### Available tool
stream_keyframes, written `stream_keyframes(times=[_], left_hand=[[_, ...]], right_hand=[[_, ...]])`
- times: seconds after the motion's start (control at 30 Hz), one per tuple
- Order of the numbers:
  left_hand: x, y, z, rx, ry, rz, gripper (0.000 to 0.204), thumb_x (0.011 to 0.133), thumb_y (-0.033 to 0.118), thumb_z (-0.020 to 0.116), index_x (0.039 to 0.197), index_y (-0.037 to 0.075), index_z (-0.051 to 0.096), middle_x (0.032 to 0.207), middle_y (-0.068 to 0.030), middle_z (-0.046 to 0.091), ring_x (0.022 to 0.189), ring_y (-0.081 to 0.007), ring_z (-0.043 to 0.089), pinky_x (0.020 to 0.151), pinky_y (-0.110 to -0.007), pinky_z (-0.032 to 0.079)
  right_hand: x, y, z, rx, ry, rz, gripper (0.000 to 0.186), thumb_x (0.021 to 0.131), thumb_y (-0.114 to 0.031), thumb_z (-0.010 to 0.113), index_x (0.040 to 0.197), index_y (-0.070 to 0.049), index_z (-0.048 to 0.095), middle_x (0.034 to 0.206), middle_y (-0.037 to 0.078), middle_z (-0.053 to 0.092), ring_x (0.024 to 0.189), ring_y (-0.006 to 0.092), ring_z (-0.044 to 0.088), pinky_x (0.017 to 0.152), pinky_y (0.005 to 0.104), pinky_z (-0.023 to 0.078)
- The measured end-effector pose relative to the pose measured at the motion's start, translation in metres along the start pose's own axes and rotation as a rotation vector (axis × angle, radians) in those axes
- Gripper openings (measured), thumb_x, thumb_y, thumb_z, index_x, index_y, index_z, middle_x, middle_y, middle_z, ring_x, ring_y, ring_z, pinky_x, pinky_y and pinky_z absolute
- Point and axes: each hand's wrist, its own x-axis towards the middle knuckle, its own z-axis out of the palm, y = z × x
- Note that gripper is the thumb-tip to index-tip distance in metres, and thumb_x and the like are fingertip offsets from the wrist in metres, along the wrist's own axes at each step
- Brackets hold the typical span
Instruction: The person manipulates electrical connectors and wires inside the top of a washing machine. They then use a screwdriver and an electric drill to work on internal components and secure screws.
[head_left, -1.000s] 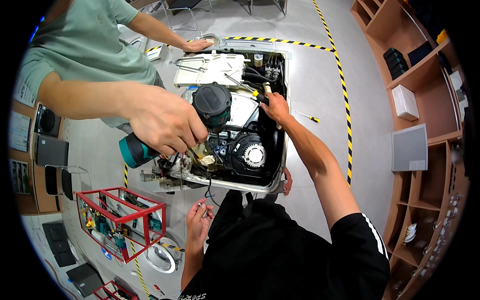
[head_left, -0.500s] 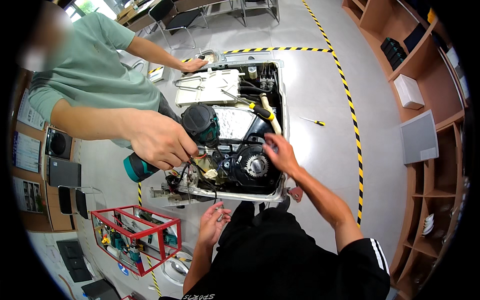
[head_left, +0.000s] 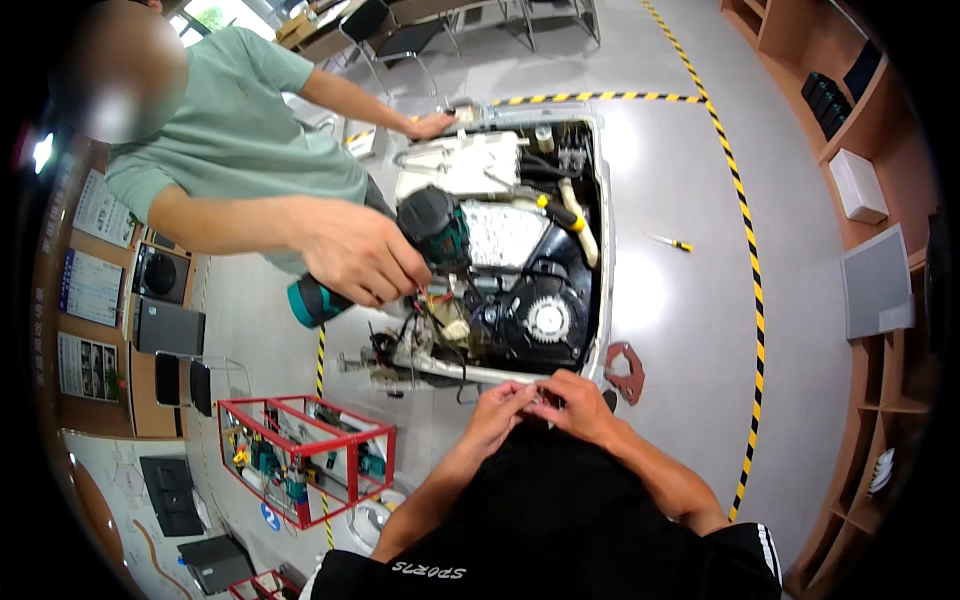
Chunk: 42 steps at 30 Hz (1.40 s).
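Observation:
My left hand (head_left: 497, 412) and my right hand (head_left: 578, 405) meet fingertip to fingertip at the near edge of an opened white appliance (head_left: 608, 300). They pinch something small between them, too small to make out. Inside the appliance are a black round pulley (head_left: 547, 320), hoses and wires. A co-worker in a green shirt stands at the left. One of that person's hands (head_left: 355, 258) holds a teal and black cordless drill (head_left: 430, 232) over the appliance's left side; the other hand (head_left: 432, 125) rests on its far rim.
A reddish flat gasket (head_left: 625, 370) lies on the grey floor by the appliance's near right corner. A yellow-handled screwdriver (head_left: 672, 243) lies further right. A red frame cart (head_left: 310, 460) with tools stands at lower left. Wooden shelves (head_left: 880, 280) line the right side.
My right hand has pulled back out of the appliance to its near edge. My left hand has risen from my lap to meet it. The co-worker's drill stays over the left side.

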Motion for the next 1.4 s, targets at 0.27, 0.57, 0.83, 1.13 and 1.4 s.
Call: stream_keyframes(times=[0.27,0.57,0.83,1.13,1.4], left_hand=[[0.0,-0.009,0.016,-0.006,-0.158,-0.037,0.026,0.095,0.022,0.049,0.104,-0.001,0.056,0.093,-0.0079,0.062,0.078,-0.0137,0.059,0.072,-0.027,0.049],[-0.013,-0.01,-0.005,-0.143,0.04,0.017,0.026,0.091,0.005,0.045,0.116,-0.005,0.046,0.106,-0.0187,0.059,0.088,-0.0224,0.062,0.08,-0.032,0.051],[-0.032,-0.005,-0.037,-0.122,0.15,0.008,0.031,0.096,0.022,0.042,0.116,-0.002,0.046,0.087,-0.0154,0.062,0.072,-0.0183,0.061,0.065,-0.027,0.049],[-0.036,-0.013,-0.062,-0.218,0.168,0.057,0.029,0.091,0.008,0.043,0.118,-0.003,0.045,0.082,-0.0113,0.058,0.067,-0.0168,0.055,0.063,-0.027,0.045],[-0.04,-0.017,-0.086,-0.075,0.375,0.035,0.025,0.092,0.02,0.052,0.105,-0.001,0.048,0.071,-0.011,0.058,0.056,-0.0136,0.052,0.056,-0.026,0.044]], right_hand=[[-0.02,-0.002,-0.016,0.055,0.055,0.109,0.019,0.076,-0.007,0.069,0.095,-0.004,0.067,0.068,0.008,0.053,0.057,0.0193,0.053,0.05,0.0287,0.042],[-0.035,0.031,-0.016,0.185,0.246,0.435,0.016,0.083,-0.011,0.062,0.093,0.001,0.065,0.071,0.009,0.065,0.058,0.0124,0.059,0.051,0.0227,0.044],[-0.017,0.063,-0.004,0.0,0.277,0.38,0.013,0.084,-0.01,0.06,0.095,-0.005,0.065,0.072,0.004,0.068,0.063,0.0115,0.062,0.079,0.0253,0.042],[-0.004,0.056,0.017,-0.304,0.269,0.087,0.013,0.076,-0.005,0.066,0.089,-0.001,0.064,0.072,0.012,0.055,0.064,0.0271,0.056,0.056,0.0343,0.044],[-0.005,0.077,0.03,-0.513,0.24,-0.078,0.014,0.071,-0.01,0.07,0.083,-0.007,0.064,0.068,0.006,0.053,0.064,0.0241,0.053,0.058,0.034,0.041]])
